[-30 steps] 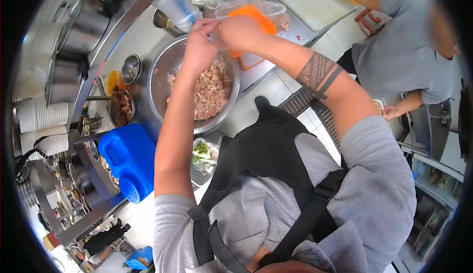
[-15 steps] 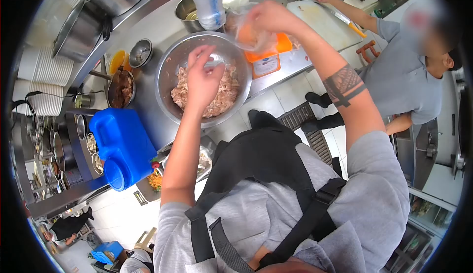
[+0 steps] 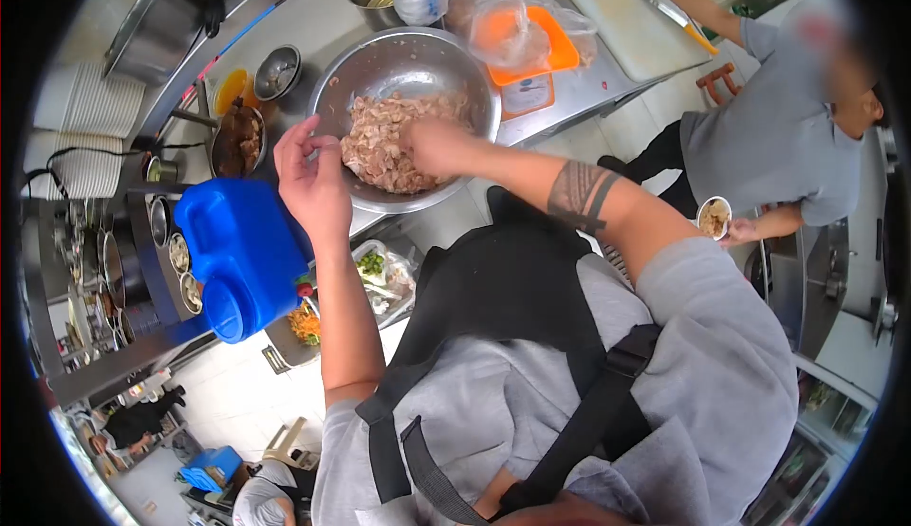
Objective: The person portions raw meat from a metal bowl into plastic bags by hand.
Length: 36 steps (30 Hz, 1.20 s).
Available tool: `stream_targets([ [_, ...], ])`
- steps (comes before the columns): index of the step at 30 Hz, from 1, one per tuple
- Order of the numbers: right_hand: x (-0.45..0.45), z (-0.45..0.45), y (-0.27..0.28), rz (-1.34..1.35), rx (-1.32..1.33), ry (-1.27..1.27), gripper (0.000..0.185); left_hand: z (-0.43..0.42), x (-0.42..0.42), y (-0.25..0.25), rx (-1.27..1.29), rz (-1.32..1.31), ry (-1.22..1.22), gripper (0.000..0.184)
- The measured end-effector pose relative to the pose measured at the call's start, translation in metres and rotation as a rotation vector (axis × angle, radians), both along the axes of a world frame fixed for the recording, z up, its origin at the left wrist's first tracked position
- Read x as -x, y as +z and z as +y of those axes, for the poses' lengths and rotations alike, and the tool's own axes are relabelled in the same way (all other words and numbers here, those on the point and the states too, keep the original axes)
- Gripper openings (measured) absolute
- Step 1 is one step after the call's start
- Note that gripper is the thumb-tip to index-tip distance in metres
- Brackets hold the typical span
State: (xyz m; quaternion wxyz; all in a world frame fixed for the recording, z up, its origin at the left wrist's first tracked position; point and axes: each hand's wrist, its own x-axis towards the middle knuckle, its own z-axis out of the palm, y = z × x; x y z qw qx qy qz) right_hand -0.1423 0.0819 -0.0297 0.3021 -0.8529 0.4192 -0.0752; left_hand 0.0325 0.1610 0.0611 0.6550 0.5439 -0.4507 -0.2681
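A large steel bowl holds a heap of raw sliced meat. My right hand is down in the bowl, its fingers curled into the meat; the meat and the back of the hand partly hide the fingertips. By the bowl's near-left rim, my left hand is raised with fingers loosely bent and apart, holding nothing. Beyond the bowl's right side, a clear plastic bag lies over an orange tray.
A blue jug stands left of my forearm. Smaller bowls, including a steel one, sit left of the big bowl. At right, a co-worker holds a white cup near a cutting board with a yellow-handled knife.
My right hand has come from the plastic bag down into the meat. My left hand has moved from above the bowl to its left rim. The co-worker's cup has come into view.
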Motion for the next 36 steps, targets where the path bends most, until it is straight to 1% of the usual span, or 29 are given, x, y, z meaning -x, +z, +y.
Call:
stream_targets([
  [1,0.001,0.008,0.002,-0.004,0.0,-0.012,0.018,-0.003,0.005,0.004,-0.001,-0.077,-0.051,0.032],
  [3,0.006,0.029,0.005,-0.276,-0.014,-0.014,0.015,-0.011,0.017,0.004,-0.026,-0.206,-0.141,0.033],
  [6,0.02,0.033,0.008,-0.297,0.044,0.028,0.015,-0.033,0.051,0.002,-0.095,-0.407,-0.287,0.04],
  [7,0.023,0.032,-0.006,-0.306,0.051,0.016,0.015,-0.043,0.066,-0.001,-0.048,-0.51,-0.32,0.04],
  [9,0.03,0.027,-0.037,-0.472,0.156,-0.006,0.015,-0.062,0.103,-0.005,0.03,-0.659,-0.348,0.042],
  [11,0.042,0.03,-0.032,-0.488,0.187,-0.015,0.015,-0.081,0.143,-0.009,0.074,-0.716,-0.351,0.045],
  [13,0.054,0.037,-0.017,-0.438,0.075,-0.044,0.016,-0.106,0.17,-0.012,0.11,-0.891,-0.247,0.04],
  [14,0.06,0.039,-0.008,-0.447,0.088,-0.059,0.016,-0.119,0.18,-0.01,0.127,-0.951,-0.215,0.039],
  [16,0.073,0.04,0.003,-0.437,0.015,-0.063,0.017,-0.147,0.191,-0.001,0.004,-1.13,-0.402,0.028],
  [17,0.079,0.04,0.004,-0.414,0.026,-0.063,0.018,-0.159,0.194,-0.003,0.184,-1.023,-0.434,0.02],
  [18,0.084,0.04,0.009,-0.426,0.037,-0.081,0.018,-0.167,0.203,0.006,0.198,-1.036,-0.449,0.02],
  [20,0.096,0.038,0.02,-0.506,0.018,-0.088,0.018,-0.181,0.22,0.023,0.272,-0.845,-0.451,0.02],
  [21,0.101,0.034,0.021,-0.436,-0.047,-0.045,0.018,-0.198,0.23,0.023,0.296,-0.803,-0.412,0.022],
  [22,0.105,0.031,0.019,-0.446,-0.041,-0.056,0.018,-0.207,0.24,0.033,0.303,-0.811,-0.424,0.022],
  [24,0.109,0.028,0.016,-0.544,-0.018,-0.108,0.018,-0.226,0.258,0.049,0.276,-0.711,-0.406,0.026],
  [25,0.113,0.026,0.018,-0.55,-0.012,-0.115,0.018,-0.243,0.267,0.05,0.346,-0.685,-0.362,0.03],
  [26,0.116,0.025,0.02,-0.569,-0.018,-0.13,0.018,-0.257,0.275,0.049,0.352,-0.69,-0.368,0.03],
  [28,0.122,0.02,0.024,-0.591,-0.02,-0.147,0.019,-0.276,0.29,0.058,0.174,-0.542,-0.392,0.03],
  [29,0.125,0.018,0.026,-0.599,-0.031,-0.147,0.019,-0.282,0.299,0.06,0.202,-0.484,-0.382,0.034],
  [31,0.13,0.013,0.028,-0.606,-0.038,-0.15,0.02,-0.304,0.308,0.05,0.177,-0.484,-0.397,0.032],
  [33,0.133,0.01,0.03,-0.631,-0.034,-0.152,0.018,-0.323,0.316,0.029,0.151,-0.48,-0.41,0.03],
  [35,0.135,0.008,0.029,-0.621,-0.034,-0.152,0.016,-0.338,0.322,-0.008,-0.112,-0.443,-0.426,0.025],
  [36,0.136,0.007,0.029,-0.613,-0.037,-0.148,0.016,-0.344,0.32,-0.033,-0.147,-0.446,-0.477,0.023],
])
